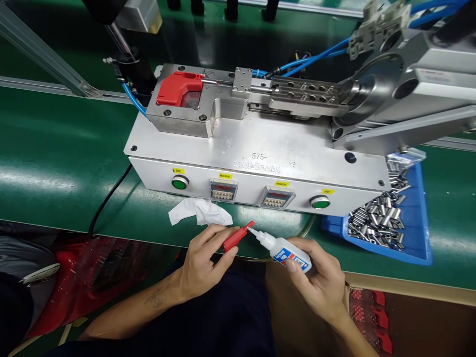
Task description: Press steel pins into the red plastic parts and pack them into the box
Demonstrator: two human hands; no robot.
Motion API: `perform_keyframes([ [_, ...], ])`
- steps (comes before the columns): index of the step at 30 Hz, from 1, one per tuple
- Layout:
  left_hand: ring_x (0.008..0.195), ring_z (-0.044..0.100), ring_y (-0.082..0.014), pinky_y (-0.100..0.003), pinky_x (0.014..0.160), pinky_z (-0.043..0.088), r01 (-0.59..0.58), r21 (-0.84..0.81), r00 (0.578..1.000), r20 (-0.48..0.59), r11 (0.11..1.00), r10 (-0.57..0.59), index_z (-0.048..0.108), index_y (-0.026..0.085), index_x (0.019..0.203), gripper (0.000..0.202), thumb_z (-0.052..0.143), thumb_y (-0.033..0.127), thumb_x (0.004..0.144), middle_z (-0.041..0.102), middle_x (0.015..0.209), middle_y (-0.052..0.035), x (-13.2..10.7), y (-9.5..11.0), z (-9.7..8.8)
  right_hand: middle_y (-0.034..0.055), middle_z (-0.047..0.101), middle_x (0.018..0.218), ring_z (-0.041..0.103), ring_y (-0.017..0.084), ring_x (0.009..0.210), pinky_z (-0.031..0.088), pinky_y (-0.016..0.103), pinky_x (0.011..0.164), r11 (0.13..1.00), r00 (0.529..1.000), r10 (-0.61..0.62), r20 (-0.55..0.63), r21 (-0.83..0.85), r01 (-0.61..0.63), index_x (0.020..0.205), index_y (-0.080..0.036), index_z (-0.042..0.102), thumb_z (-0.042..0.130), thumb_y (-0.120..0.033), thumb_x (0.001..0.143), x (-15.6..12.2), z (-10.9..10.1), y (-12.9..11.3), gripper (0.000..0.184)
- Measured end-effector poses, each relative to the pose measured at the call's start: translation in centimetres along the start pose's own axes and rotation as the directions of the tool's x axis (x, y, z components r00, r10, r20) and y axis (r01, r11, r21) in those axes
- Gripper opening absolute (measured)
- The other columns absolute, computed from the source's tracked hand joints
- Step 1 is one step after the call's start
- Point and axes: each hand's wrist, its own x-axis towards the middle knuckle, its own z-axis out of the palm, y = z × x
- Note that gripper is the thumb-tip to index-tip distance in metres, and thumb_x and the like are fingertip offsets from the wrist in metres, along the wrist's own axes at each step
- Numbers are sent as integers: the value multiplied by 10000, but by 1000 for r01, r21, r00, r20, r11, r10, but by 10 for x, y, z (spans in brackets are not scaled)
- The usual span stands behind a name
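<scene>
My left hand (208, 260) is closed on a small red plastic part (234, 240), whose narrow end points up and to the right. In my right hand (318, 277) is a white glue bottle (290, 254) with a blue and red Loctite label, tilted so its nozzle points left. The nozzle tip is at the thin end of the red part; whether they touch I cannot tell. Beyond my hands, a crumpled white cloth (201, 212) lies against the front of a metal press fixture (238, 144). A larger red plastic piece (178, 88) sits in the fixture's block.
A blue bin (418, 213) of small metal tubes stands right of the fixture. Green buttons (180, 182) and timers (223, 191) line the fixture's front. A black cable (107, 201) crosses the green bench (59, 163). Below right are red parts (380, 317) in trays; a red chair (61, 282) is at left.
</scene>
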Motion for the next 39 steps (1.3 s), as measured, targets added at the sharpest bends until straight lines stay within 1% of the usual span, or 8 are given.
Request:
perform_keyframes([
  [11, 897, 717, -222, -306, 775, 609, -196, 319, 974, -43, 927, 221, 614, 162, 1432, 485, 628, 57, 958, 710, 1010, -97, -1, -8, 1, 35, 730, 783, 629, 156, 559, 513, 268, 516, 999, 999, 38, 4, -17, -38, 969, -218, 678, 628, -324, 999, -2, -1, -2, 121],
  [17, 898, 720, -222, -321, 777, 624, -211, 375, 968, -49, 903, 246, 563, 209, 1507, 583, 608, 34, 953, 701, 1024, -90, -5, -15, 3, 35, 740, 805, 637, 152, 568, 520, 263, 526, 1000, 1000, 14, -7, -18, -14, 974, -218, 668, 634, -286, 992, -3, -1, -2, 78],
  [21, 927, 716, -218, -309, 795, 617, -143, 259, 984, -68, 955, 166, 628, 210, 1448, 482, 597, 79, 986, 706, 1034, -94, -4, -10, 3, 42, 737, 790, 633, 158, 560, 551, 273, 552, 1000, 1000, 13, 7, -27, -13, 986, -214, 672, 626, -298, 995, -2, 0, -1, 96],
  [25, 942, 688, -208, -310, 851, 596, 89, -107, 996, -5, 990, -90, 729, 195, 1298, 296, 633, 196, 1018, 704, 1038, -87, -3, -4, -1, 36, 738, 798, 634, 152, 566, 559, 261, 565, 1000, 1000, -6, 19, 9, 6, 989, -215, 675, 621, -289, 1002, 0, -1, 1, 92],
  [28, 873, 658, -203, -299, 795, 577, 340, -419, 940, 152, 842, -304, 796, 175, 1105, 221, 695, 344, 1005, 704, 964, -80, -3, -5, -4, 44, 730, 787, 646, 167, 588, 560, 266, 558, 998, 998, 55, 15, 14, -56, 991, -212, 689, 616, -351, 1019, 1, -3, 3, 160],
  [31, 714, 598, -167, -259, 645, 527, 558, -626, 824, 338, 545, -456, 817, 140, 1013, 353, 781, 481, 931, 681, 838, -73, -2, -5, -5, 55, 733, 804, 657, 176, 611, 571, 275, 575, 996, 997, 75, 13, 39, -75, 1008, -209, 703, 609, -391, 1029, 0, -4, 6, 206],
  [35, 614, 539, -126, -229, 542, 482, 648, -732, 703, 469, 210, -534, 838, 133, 1012, 440, 887, 524, 817, 666, 789, -73, 1, -1, -4, 61, 750, 842, 663, 173, 616, 582, 276, 595, 999, 1000, 5, 30, 45, -6, 1037, -208, 705, 622, -351, 1023, 0, 1, 9, 165],
  [39, 571, 537, -114, -231, 504, 499, 666, -744, 654, 547, 55, -523, 841, 131, 984, 432, 915, 509, 789, 645, 763, -66, 5, 2, -3, 58, 755, 857, 665, 173, 614, 580, 281, 593, 1000, 1000, -7, -2, 27, 7, 1047, -214, 694, 630, -315, 1016, -1, 5, 9, 123],
])
